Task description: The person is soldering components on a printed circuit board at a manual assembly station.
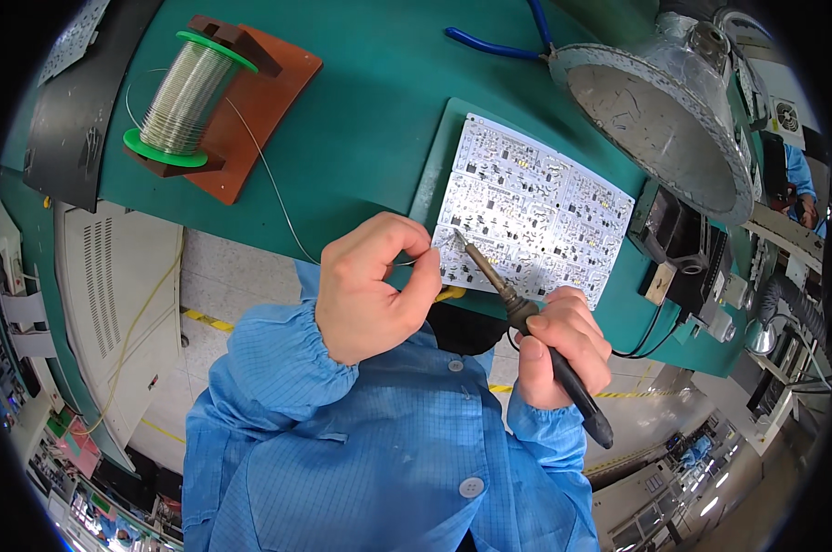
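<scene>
My right hand (563, 345) is closed round the black handle of a soldering iron (491, 274). The iron's tip points at the left part of a white circuit board (535, 216) covered with small dark parts; whether it touches cannot be made out. My left hand (376, 285) pinches the end of a thin solder wire (282, 198) beside the board's left edge. That wire runs back to a solder spool (188, 97) with green flanges on a brown stand (273, 101). The board lies tilted on a green plate (427, 189).
A grey metal lamp hood (659, 120) hangs over the right side of the green table mat (361, 92). Blue-handled pliers (499, 43) lie at the far edge. A black iron stand (669, 225) is right of the board. Another person's hand (807, 212) shows far right.
</scene>
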`<act>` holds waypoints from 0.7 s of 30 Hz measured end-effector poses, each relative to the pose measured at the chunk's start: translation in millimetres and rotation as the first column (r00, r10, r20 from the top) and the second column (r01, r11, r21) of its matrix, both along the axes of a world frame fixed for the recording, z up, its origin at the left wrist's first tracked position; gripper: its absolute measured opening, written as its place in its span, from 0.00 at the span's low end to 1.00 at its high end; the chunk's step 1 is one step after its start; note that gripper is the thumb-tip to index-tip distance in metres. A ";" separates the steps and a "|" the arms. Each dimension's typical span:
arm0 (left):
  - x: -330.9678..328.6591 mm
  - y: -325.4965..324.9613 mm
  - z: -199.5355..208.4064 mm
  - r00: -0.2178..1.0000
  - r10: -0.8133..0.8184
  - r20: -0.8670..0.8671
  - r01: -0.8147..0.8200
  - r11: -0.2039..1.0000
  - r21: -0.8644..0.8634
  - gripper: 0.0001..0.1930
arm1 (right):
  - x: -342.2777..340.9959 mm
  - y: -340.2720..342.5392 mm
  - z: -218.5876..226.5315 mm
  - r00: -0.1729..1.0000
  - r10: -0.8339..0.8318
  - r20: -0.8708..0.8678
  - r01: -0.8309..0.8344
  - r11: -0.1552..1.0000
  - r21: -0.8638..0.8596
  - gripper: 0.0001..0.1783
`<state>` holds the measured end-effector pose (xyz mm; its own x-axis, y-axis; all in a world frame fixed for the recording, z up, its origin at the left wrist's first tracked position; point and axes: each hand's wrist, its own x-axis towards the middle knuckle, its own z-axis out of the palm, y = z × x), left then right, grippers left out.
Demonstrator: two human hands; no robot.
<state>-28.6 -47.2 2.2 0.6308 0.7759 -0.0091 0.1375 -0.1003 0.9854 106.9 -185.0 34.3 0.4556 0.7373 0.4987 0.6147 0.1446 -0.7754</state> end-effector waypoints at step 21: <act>0.2 4.6 0.2 0.999 -0.020 0.030 0.019 0.999 0.046 0.06 | -0.5 -1.7 3.8 0.999 -0.015 0.028 0.017 0.997 -0.078 0.10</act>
<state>-28.4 -42.6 2.4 0.6451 0.7628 0.0455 0.1048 -0.1473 0.9835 106.4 -186.7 38.1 0.4547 0.7670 0.4527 0.6377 0.0745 -0.7667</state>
